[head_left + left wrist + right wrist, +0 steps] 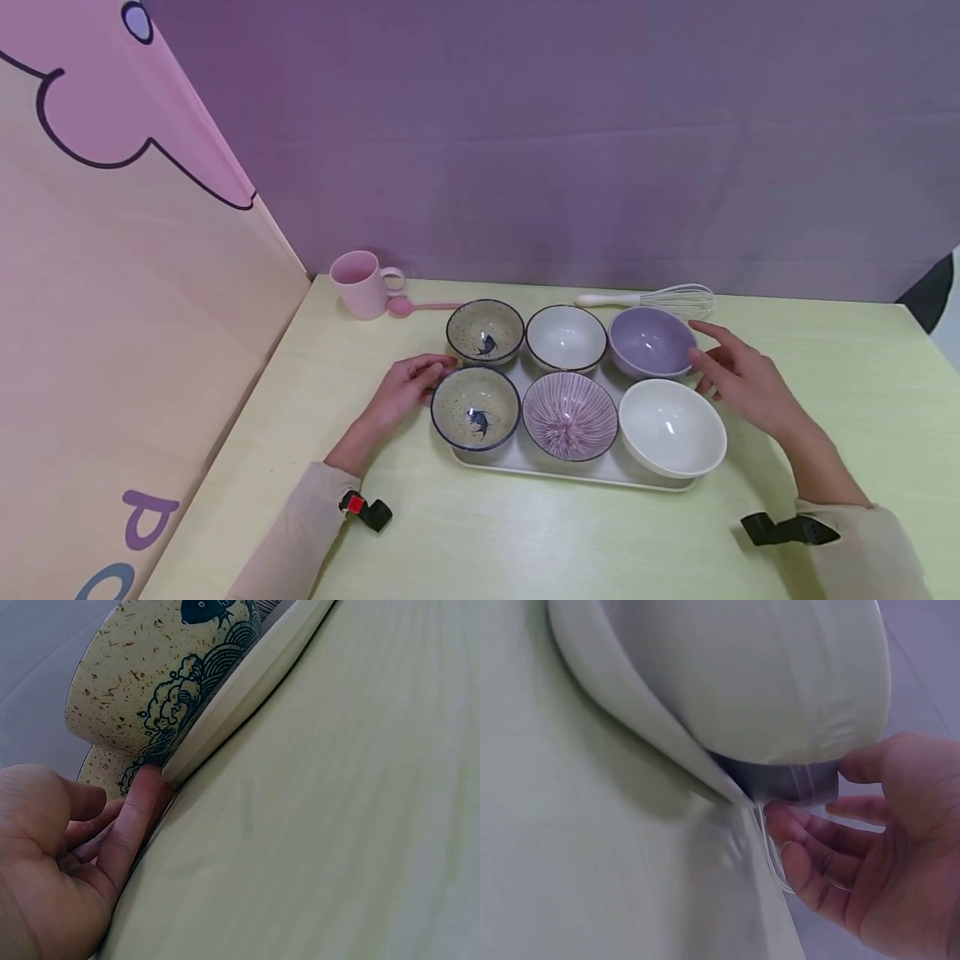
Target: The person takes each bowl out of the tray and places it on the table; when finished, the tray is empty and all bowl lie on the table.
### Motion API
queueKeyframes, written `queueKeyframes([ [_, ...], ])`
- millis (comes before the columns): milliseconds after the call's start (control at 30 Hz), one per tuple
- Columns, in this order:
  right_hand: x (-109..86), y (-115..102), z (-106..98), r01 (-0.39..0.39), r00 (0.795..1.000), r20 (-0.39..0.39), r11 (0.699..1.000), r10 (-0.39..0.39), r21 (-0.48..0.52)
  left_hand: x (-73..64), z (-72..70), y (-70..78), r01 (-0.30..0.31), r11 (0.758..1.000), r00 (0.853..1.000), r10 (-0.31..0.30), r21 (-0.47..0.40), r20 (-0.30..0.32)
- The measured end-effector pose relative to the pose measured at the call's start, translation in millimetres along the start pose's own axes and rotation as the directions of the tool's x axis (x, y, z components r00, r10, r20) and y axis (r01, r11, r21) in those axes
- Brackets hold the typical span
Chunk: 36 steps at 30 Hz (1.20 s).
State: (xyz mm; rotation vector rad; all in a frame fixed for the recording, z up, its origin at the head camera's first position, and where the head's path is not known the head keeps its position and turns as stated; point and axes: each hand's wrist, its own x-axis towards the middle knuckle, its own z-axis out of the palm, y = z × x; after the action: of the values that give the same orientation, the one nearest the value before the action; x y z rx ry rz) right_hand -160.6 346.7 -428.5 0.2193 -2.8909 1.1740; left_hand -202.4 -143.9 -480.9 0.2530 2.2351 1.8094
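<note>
A white tray (pixel 570 472) carries several bowls in two rows. At its left end are two speckled fish-pattern bowls, a front one (pixel 468 400) and a back one (pixel 480 321). A purple-striped bowl (pixel 570 417) and a dark-rimmed white bowl (pixel 566 337) fill the middle. On the right are a plain white bowl (pixel 671 429) and a lilac bowl (pixel 651 342). My left hand (pixel 405 390) touches the tray's left end with its fingertips, thumb apart. Beside the lilac bowl, my right hand (pixel 746 387) has its fingers spread, with fingertips close to the tray edge (pixel 724 784).
Behind the tray lies a whisk (pixel 675 298) with a white handle. A pink mug (pixel 362 287) stands at the back left, a pink spoon (pixel 412 307) next to it. A purple curtain (pixel 562 150) backs the table, and a printed panel (pixel 150 333) borders its left side.
</note>
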Motion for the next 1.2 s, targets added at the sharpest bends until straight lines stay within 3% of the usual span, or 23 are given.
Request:
queueKeyframes([
  [667,3.7,9.2,9.9,-0.042,0.999,0.015,0.980,0.040,0.192,0.1,0.6,0.6,0.005,1.000,1.000,-0.005,-0.008,0.001],
  [800,7.1,9.9,13.0,-0.060,0.998,0.020,0.979,0.057,0.194,0.1,0.3,0.6,0.003,1.000,1.000,-0.003,-0.007,0.000],
  [1200,8.3,5.7,18.4,-0.122,0.990,-0.031,0.951,0.136,0.283,1.0,0.0,-0.5,-0.001,1.000,1.000,0.001,-0.006,0.001],
])
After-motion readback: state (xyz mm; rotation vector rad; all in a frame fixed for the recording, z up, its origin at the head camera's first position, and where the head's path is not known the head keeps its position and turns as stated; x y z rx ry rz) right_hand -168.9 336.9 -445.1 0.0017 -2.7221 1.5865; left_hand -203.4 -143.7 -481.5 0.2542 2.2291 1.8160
